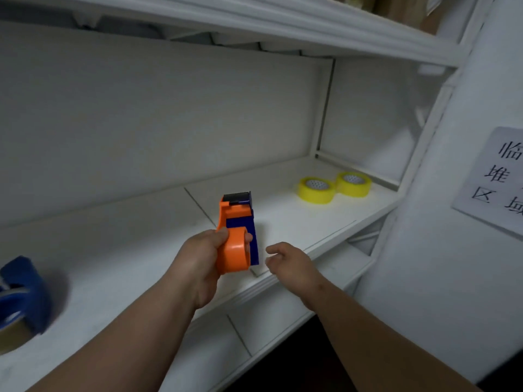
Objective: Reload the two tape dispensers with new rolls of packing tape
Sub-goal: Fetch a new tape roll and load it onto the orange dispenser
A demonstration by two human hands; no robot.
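My left hand [202, 260] grips an orange and blue tape dispenser [237, 230] by its curved orange handle and holds it above the white shelf [127, 250], its black blade end pointing away from me. Just to its right my right hand [290, 263] hovers apart from it, fingers loosely curled and holding nothing. Two yellow rolls of packing tape [315, 190] [353, 183] lie flat side by side at the right end of the shelf. A second, blue dispenser [22, 295] lies at the far left edge, blurred, with a tan roll partly visible in it.
A white back wall closes the shelf, and another shelf board [311, 29] runs overhead. A white upright post [424, 142] stands at the right end. A paper sign with printed characters [498, 176] hangs on the wall to the right. A lower shelf [254, 335] sits underneath.
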